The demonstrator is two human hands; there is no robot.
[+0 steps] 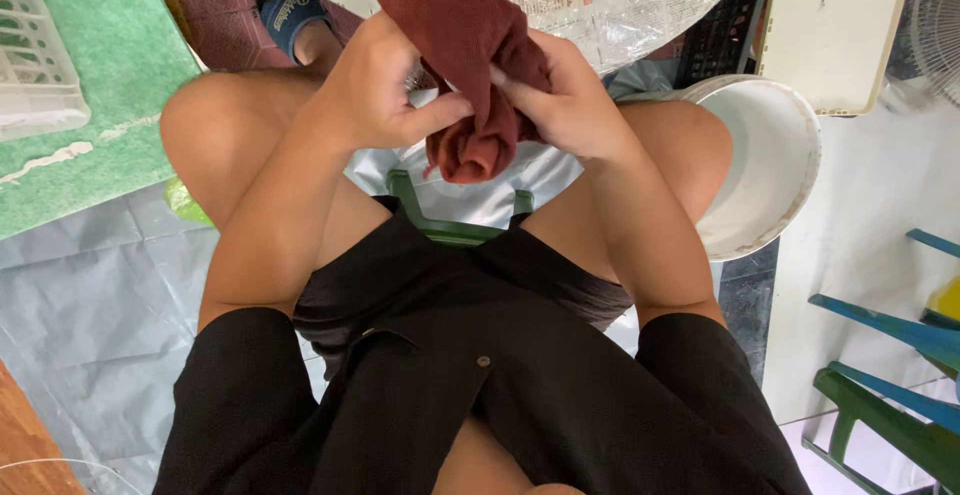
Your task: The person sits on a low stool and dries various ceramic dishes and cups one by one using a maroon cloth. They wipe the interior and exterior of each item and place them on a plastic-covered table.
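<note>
Maroon knit cloth (462, 55), bunched and partly rolled, is held in the air between the knees of the seated person, above the front edge of a green stool (455, 227); nothing carries it but the hands. Left hand (378, 85) is closed on the cloth's left side, thumb pressed across the lower roll. Right hand (570, 105) is closed on the right side, fingers pinching a fold. Long axis runs roughly away from the body: the rolled end points down toward the lap, the looser end rises toward the top of the view and passes out of frame, so its full length cannot be told. Risk, as a judgement: the lower roll is pinned mostly by the left thumb; if that grip relaxes, the roll could unwind or the cloth drop to the grey plastic sheet (90, 295) on the floor. A white bucket (775, 170) stands just beside the right knee; a swung elbow could knock it.
</note>
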